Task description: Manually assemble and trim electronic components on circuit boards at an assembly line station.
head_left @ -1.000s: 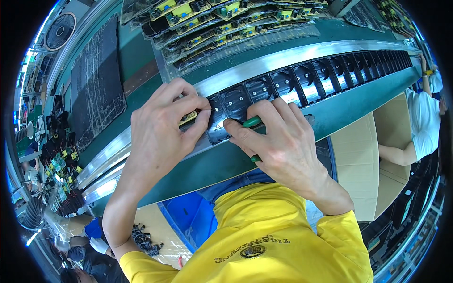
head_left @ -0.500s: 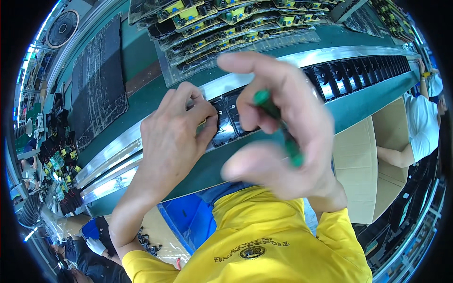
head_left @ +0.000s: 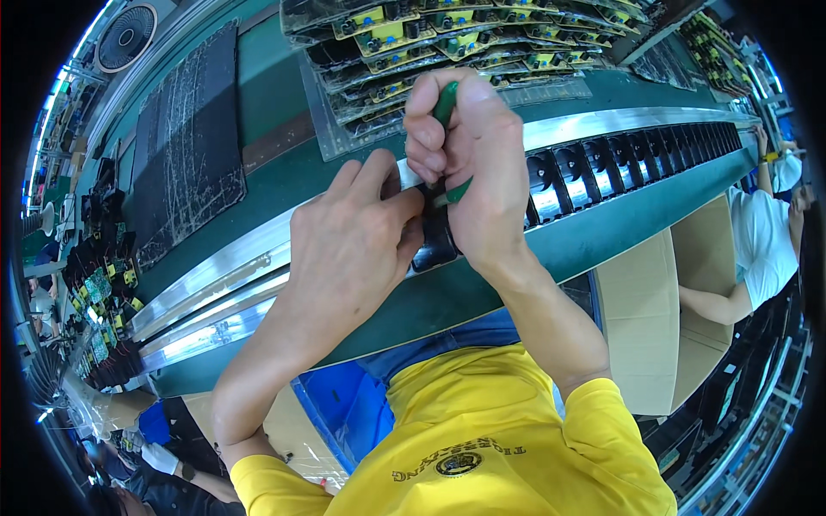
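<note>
Black plastic casings [head_left: 602, 168] sit side by side in a long row on a green workbench [head_left: 585, 232], along a silver metal rail [head_left: 249, 261], the line's long axis running from the worker's hands up toward the far right. Both hands meet at its left end, with most of the row lying to their right. The right hand [head_left: 486, 163] is the nearer to the long remainder, poised above the row and curled around a green-handled tool [head_left: 445, 105], handles spread and working end aimed down between the hands, its tip hidden. The left hand [head_left: 348, 236] bends its fingers and thumb together beside the end casing; whether they pinch anything cannot be told. Stacked trays of circuit boards [head_left: 404, 34] with yellow parts rise beyond, with a scuffed dark mat [head_left: 194, 142] to the left. At right, a co-worker in a pale shirt [head_left: 764, 232] reaches by a cardboard box [head_left: 637, 318]. Dark lettering rings a round emblem [head_left: 456, 464] on the worker's yellow shirt [head_left: 525, 421]; no label is legible on the casings.
</note>
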Motion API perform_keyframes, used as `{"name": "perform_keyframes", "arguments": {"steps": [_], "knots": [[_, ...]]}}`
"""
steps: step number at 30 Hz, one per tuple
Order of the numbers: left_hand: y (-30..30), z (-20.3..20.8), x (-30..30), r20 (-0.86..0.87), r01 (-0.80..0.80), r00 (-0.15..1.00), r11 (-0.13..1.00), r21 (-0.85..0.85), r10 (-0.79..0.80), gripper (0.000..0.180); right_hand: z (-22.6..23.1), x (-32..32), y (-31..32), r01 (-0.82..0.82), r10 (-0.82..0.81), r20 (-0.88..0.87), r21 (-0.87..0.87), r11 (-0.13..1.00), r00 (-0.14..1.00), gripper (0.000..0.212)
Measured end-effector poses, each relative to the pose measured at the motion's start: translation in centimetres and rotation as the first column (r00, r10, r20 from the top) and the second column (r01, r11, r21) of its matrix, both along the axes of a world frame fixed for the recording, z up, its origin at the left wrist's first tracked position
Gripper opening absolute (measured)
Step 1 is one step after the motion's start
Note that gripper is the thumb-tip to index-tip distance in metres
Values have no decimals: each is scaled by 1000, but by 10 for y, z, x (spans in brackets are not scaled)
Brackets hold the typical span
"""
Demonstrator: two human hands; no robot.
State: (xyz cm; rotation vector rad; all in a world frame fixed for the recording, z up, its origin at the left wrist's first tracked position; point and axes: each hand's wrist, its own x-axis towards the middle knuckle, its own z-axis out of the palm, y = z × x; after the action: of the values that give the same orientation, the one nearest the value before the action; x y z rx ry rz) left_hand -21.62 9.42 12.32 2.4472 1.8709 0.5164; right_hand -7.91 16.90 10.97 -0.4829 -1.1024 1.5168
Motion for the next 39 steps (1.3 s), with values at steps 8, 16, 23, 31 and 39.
{"name": "perform_keyframes", "arguments": {"steps": [8, 16, 23, 31, 39], "knots": [[2, 0, 1, 2, 34, 999, 999, 5, -34, 7, -2, 6, 0, -102, 103, 36, -40, 994, 994, 20], [33, 54, -10, 63, 87, 996, 921, -380, -68, 28, 14, 89, -47, -223, -488, 638, 715, 663, 596, 21], [45, 39, 5, 2, -41, 999, 993, 109, 41, 46, -2, 95, -56, -494, -741, 642, 718, 491, 197, 23], [-39, 8, -30, -19, -62, 998, 998, 18, 62, 58, 15, 135, -48, -188, -686, 654, 753, 631, 319, 24], [-63, 39, -63, -248, -119, 959, 989, 91, 138, 56, 24, 148, -45, -129, -639, 662, 727, 674, 391, 30]]}}
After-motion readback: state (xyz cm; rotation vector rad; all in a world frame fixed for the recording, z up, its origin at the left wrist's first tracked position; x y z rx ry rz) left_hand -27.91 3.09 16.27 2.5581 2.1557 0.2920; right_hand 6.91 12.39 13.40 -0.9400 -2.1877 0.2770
